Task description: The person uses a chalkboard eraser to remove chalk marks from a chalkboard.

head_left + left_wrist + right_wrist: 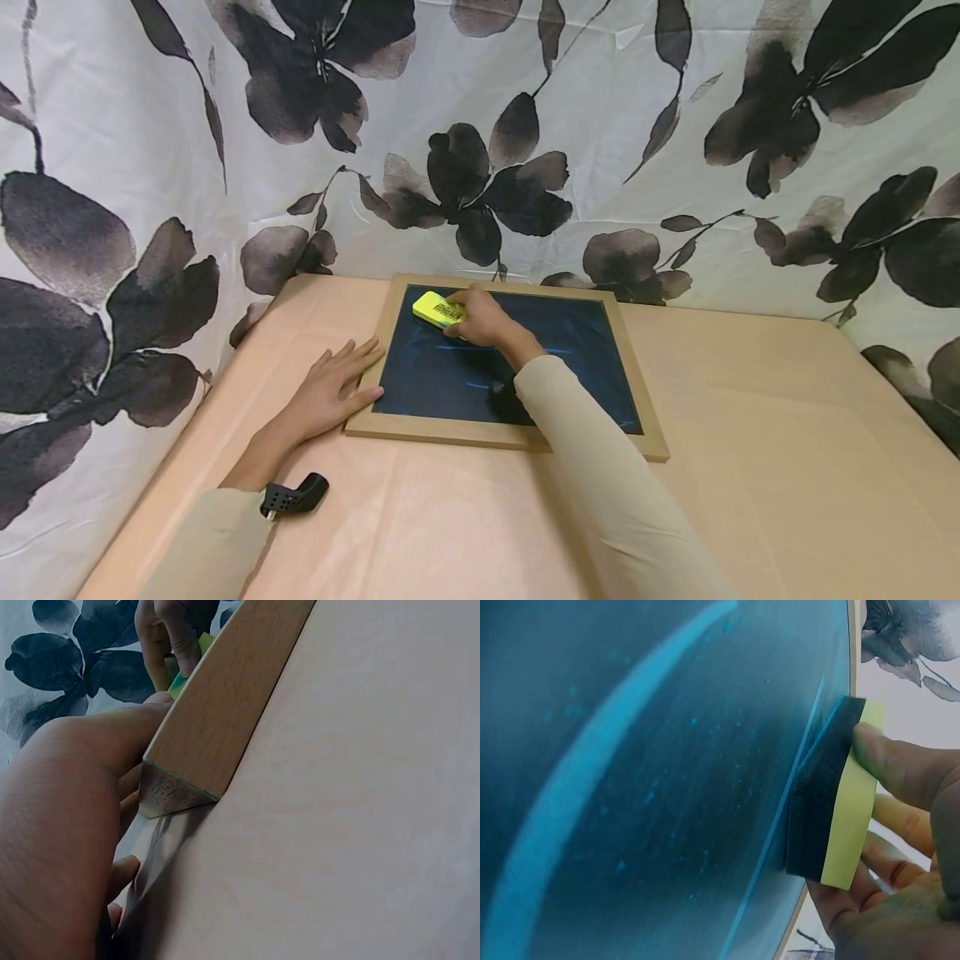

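A chalkboard (420,383) in a light wooden frame lies on the table, with blue chalk marks (592,757) and smears across its dark face. Near its far left corner my right hand (483,318) grips a yellow block eraser (437,309), thumb on one side and fingers on the other. In the right wrist view the eraser's dark felt (821,795) is against the board. My left hand (337,387) rests at the board's left edge, fingers spread and straight, the thumb on the wooden frame (217,712).
A peach-coloured cover (750,433) spreads over the table on both sides of the board. Behind it hangs a white cloth (615,100) with dark flowers. The left wrist wears a black strap device (296,495).
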Tool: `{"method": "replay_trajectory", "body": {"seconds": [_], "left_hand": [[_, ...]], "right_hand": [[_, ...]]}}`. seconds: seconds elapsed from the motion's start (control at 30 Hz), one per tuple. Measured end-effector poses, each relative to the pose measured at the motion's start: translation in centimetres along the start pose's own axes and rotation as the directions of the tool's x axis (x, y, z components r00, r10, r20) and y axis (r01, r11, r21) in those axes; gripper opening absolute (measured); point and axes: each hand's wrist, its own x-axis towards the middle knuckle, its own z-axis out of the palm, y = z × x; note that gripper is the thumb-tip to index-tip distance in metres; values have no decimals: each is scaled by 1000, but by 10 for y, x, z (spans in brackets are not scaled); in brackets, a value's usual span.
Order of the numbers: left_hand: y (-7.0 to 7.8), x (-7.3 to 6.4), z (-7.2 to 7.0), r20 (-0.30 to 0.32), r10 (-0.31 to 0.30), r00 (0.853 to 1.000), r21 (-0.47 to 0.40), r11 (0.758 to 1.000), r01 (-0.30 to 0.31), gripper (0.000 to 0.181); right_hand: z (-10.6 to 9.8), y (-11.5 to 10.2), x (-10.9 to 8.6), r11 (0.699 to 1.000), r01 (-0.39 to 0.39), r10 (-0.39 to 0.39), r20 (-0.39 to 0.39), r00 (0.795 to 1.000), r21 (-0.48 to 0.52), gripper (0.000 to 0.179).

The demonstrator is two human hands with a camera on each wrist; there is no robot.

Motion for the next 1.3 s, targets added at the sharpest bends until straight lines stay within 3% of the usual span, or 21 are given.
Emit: {"method": "replay_trajectory", "body": {"seconds": [0.23, 0.77, 0.97, 1.3], "left_hand": [[-1, -1, 1, 2, -12, 1000, 3, 1000, 12, 67], [2, 0, 0, -3, -6, 1000, 2, 1000, 6, 67], [4, -1, 3, -6, 5, 1000, 6, 1000, -5, 66], [2, -2, 2, -13, 2, 1000, 12, 1000, -2, 66]], "right_hand": [[-3, 1, -2, 997, 72, -74, 65, 995, 24, 57], [-17, 10, -7, 993, 119, -121, 165, 979, 25, 55], [-41, 44, -28, 999, 33, -35, 156, 987, 14, 58], [-76, 120, -72, 997, -70, 70, 55, 996, 8, 65]]}}
